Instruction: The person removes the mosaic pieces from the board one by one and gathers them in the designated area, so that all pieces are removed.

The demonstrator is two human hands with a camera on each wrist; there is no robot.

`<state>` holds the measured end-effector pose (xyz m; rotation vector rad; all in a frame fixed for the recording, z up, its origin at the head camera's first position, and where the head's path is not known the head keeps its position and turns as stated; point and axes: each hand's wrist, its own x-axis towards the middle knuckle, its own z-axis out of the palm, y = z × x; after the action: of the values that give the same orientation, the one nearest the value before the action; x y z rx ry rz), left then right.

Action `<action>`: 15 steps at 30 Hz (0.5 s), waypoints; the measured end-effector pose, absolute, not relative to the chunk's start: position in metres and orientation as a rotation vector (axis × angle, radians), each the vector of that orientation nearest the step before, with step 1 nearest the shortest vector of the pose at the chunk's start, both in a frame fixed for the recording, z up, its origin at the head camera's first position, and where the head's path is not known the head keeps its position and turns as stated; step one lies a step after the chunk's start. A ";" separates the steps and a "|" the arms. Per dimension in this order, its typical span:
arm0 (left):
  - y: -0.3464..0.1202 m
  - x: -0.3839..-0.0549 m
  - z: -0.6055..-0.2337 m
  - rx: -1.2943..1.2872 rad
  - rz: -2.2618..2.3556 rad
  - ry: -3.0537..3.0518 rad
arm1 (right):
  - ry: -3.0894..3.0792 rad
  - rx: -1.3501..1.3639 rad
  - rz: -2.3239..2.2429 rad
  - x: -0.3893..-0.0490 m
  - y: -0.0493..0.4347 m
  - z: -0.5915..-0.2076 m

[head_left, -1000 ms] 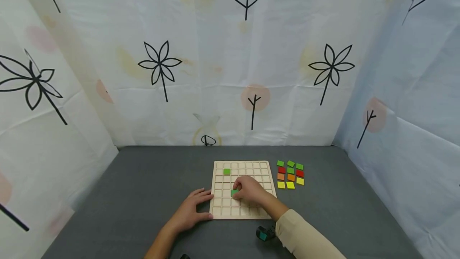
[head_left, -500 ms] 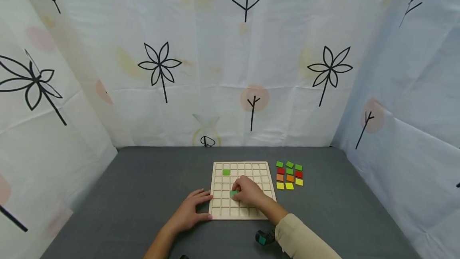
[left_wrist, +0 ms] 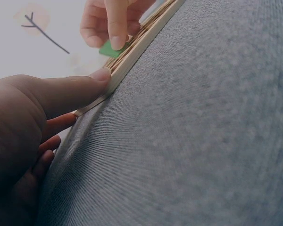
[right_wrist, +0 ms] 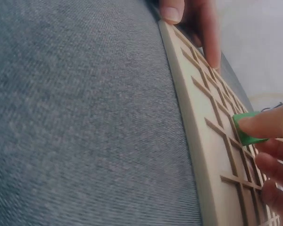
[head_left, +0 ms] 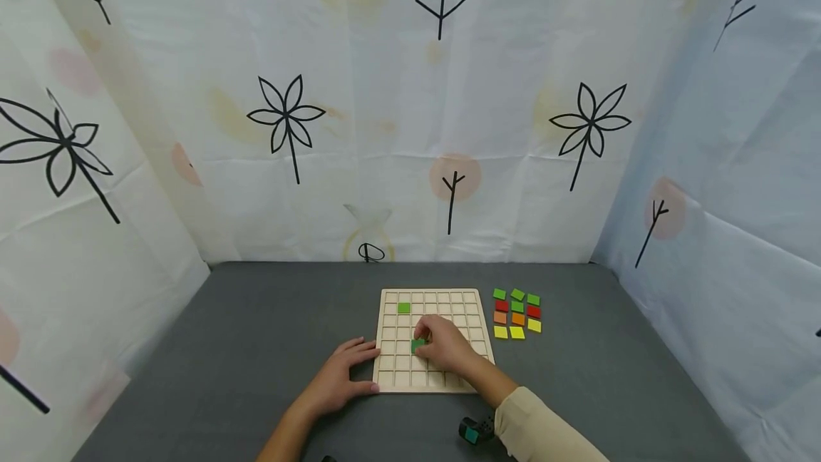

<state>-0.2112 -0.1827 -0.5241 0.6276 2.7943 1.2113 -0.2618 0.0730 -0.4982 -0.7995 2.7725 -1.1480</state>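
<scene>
In the head view, a square wooden board with a raised grid lies on the grey table. My right hand is over its middle and pinches a small green square tile between thumb and fingers. The right wrist view has this tile tilted, its lower edge right at the grid ridges. At the board's left side is my left hand, thumb on the near corner and a fingertip against the left edge, fingers spread. Another green tile sits in a grid square near the board's far left.
Right of the board, loose tiles lie in rough rows: green, red, orange and yellow. A black device with a teal patch is by the right sleeve. Patterned white cloth walls the table's back and sides.
</scene>
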 end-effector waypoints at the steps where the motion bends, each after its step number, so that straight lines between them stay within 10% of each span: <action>1: -0.183 -0.211 -0.524 0.628 1.211 2.795 | 2.765 -0.804 -1.163 -0.262 0.073 -0.499; 15: -0.183 -0.212 -0.524 0.630 1.197 2.804 | 2.773 -0.836 -1.229 -0.258 0.081 -0.500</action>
<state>-0.2116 -0.1831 -0.5241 0.6304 2.8038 1.1974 -0.2585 0.0812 -0.5001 -0.8361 2.7726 -1.2288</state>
